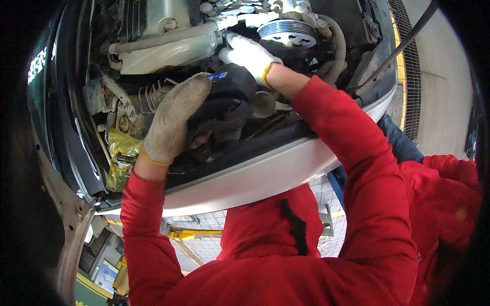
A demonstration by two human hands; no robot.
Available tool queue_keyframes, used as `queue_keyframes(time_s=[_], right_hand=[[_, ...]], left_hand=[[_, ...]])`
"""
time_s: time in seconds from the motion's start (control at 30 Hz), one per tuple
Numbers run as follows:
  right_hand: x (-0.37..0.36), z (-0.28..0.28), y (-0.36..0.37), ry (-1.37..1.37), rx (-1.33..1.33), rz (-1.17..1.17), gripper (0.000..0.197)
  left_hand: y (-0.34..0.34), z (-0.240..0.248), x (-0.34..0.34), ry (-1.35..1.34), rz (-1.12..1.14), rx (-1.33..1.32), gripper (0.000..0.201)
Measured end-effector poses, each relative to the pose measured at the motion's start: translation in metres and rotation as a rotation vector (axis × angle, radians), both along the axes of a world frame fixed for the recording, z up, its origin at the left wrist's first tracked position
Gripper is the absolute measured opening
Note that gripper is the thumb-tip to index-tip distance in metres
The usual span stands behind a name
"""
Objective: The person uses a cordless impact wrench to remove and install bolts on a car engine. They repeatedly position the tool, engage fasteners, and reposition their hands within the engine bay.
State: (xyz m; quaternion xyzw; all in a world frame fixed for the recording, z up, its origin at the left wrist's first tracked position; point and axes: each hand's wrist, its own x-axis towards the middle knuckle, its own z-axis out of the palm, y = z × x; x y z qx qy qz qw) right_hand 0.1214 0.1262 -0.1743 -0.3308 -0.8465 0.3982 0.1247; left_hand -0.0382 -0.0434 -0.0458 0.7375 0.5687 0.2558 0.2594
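While the left hand (pixel 176 115) lies against one black tool (pixel 234 81), its fingers held together, whether they grip it cannot be told. That tool fills most of the gap between the hands. The right hand (pixel 250 56) reaches in among tight parts, fingertips hidden, their hold unclear: one pipe (pixel 168 40) close on its left, one pulley (pixel 287 31) just beyond its right. One bumper (pixel 255 178) edges the near side; one yellow bag (pixel 121 148) sits by the left wrist.
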Motion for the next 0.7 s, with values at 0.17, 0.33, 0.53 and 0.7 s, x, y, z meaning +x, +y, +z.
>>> queue_keyframes(time_s=[0.17,0.33,0.53,0.7], right_hand=[[0.005,0.009,-0.008,-0.180,-0.100,0.009,0.051],[0.006,0.009,-0.010,-0.281,-0.036,0.057,0.055],[0.001,0.002,0.011,-0.111,0.127,0.327,0.033],[0.006,-0.006,0.008,-0.176,0.593,0.333,0.032]], left_hand=[[0.000,0.002,-0.001,0.057,-0.022,0.025,0.082],[0.002,0.000,-0.003,0.028,-0.076,0.119,0.100],[-0.001,0.000,-0.004,0.030,-0.078,0.102,0.101],[0.001,-0.001,-0.003,0.101,-0.066,0.053,0.100]])
